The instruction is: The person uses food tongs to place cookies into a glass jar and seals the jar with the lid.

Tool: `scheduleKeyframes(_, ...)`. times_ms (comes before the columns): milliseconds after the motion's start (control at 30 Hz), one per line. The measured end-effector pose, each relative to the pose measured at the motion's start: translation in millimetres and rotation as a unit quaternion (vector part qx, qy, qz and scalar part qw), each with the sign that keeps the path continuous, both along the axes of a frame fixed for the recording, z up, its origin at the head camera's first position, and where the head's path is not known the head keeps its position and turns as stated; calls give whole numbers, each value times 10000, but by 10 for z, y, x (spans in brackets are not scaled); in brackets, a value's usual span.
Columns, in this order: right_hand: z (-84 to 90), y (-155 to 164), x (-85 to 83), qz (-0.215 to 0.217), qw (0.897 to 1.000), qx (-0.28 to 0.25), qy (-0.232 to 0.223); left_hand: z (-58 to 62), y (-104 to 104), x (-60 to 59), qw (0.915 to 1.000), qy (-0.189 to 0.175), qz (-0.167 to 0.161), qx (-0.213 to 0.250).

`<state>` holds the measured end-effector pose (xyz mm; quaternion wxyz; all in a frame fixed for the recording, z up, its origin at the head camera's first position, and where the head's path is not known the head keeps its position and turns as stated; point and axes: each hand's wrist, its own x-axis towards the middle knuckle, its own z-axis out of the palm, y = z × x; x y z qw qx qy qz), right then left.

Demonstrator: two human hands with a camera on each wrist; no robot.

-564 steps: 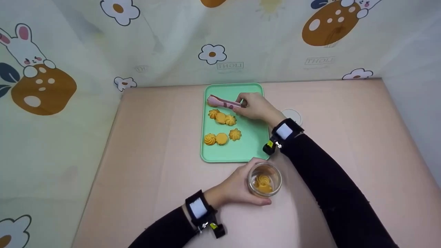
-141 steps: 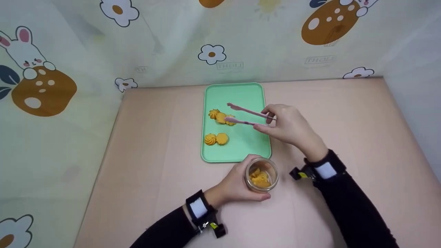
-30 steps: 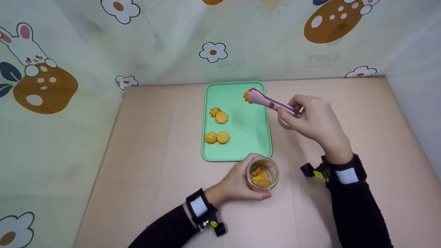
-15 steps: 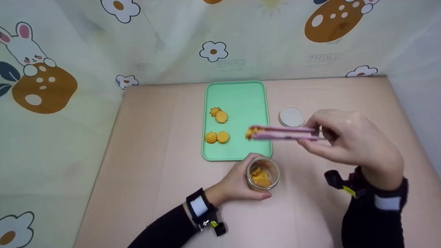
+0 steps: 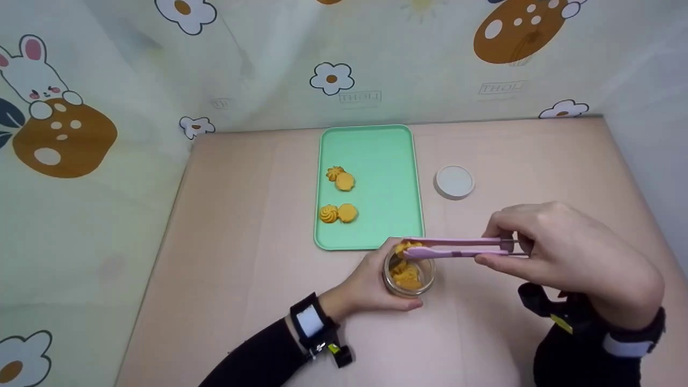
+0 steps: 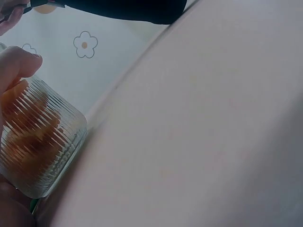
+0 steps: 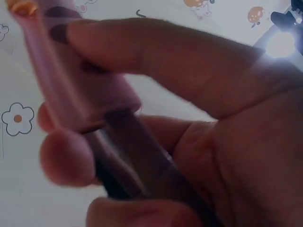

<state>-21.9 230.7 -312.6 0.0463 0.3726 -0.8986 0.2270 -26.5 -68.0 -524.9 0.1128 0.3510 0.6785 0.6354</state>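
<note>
My left hand [image 5: 371,285] grips a clear glass jar [image 5: 428,285] with several golden cookies inside, seen through its ribbed wall [image 6: 71,127] in the left wrist view. My right hand [image 5: 570,252] pinches pink tongs [image 5: 457,252], whose tips hold one cookie [image 5: 403,247] right over the jar's mouth. In the right wrist view, thumb and fingers press the tongs [image 7: 80,85] with part of the cookie [image 7: 23,8] at the top left. On the green tray [image 5: 381,177] lie a pair of cookies [image 5: 345,181] in the middle and another pair [image 5: 348,213] nearer me.
A round white lid [image 5: 454,182] lies on the pink table [image 5: 242,215] to the right of the tray. Behind the table hangs a patterned curtain [image 5: 258,64]. A black wrist camera [image 5: 337,353] is strapped below my left hand.
Since earlier, several cookies have left the tray. Over the last second my right hand carried the tongs and cookie from the tray down to the jar. My left hand stays put.
</note>
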Motion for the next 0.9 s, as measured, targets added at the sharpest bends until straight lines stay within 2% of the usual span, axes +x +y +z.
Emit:
scheduleKeyframes(267, -30, -56, -7, -196, 9987, 430, -204, 20, 6, 7, 9999, -142, -49, 17)
scheduleKeyframes(300, -31, -59, -6, -203, 9986, 443, -210, 62, 6, 18, 9998, -183, -43, 9)
scheduleKeyframes(433, -34, -64, -2, -230, 9984, 489, -191, 71, 5, 17, 9998, -196, -51, -25)
scheduleKeyframes(633, -23, -73, 13, -410, 9978, 470, -228, 18, 5, 10, 10000, -1, -41, 10)
scheduleKeyframes(900, -30, -80, 14, -255, 9986, 433, -163, 25, 11, 16, 10000, -9, -48, 62)
